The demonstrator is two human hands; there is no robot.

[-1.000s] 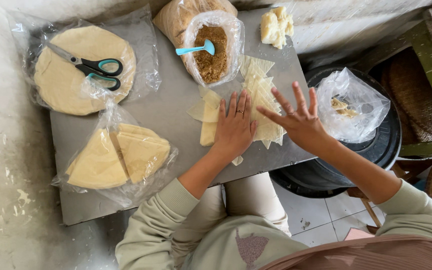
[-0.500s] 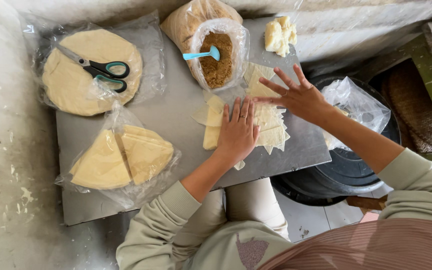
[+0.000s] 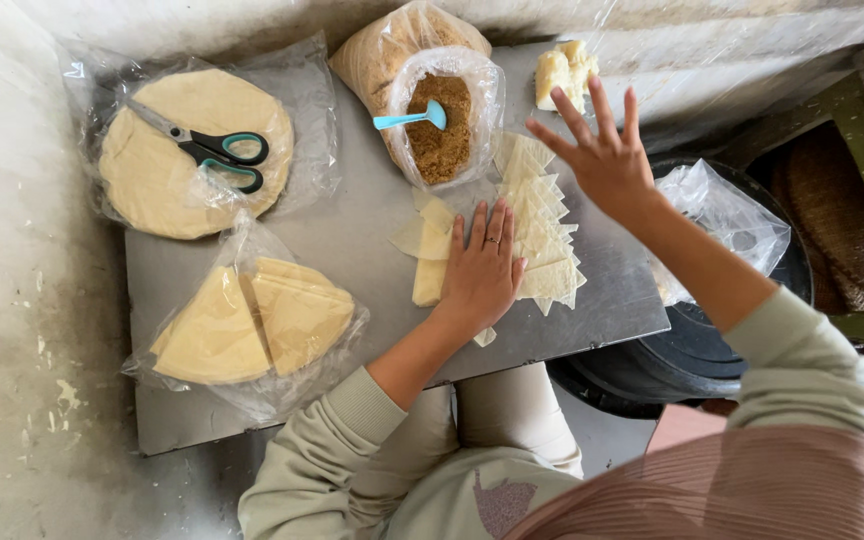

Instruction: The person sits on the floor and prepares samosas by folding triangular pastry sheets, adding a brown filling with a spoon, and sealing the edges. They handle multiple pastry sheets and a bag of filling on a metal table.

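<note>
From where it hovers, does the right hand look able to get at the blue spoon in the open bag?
Probably yes: the right hand is raised and empty, the blue spoon sticks out of the open bag, and nothing lies between.

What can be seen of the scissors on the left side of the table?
The scissors lie flat and closed on top of a round stack of pale, thin sheets wrapped in a clear plastic bag, at the far left of the grey metal table. They have silvery metal blades pointing toward the upper left and black handle loops lined in teal at the lower right. Neither hand touches them; the left hand rests well away on cut wrapper pieces.
</note>
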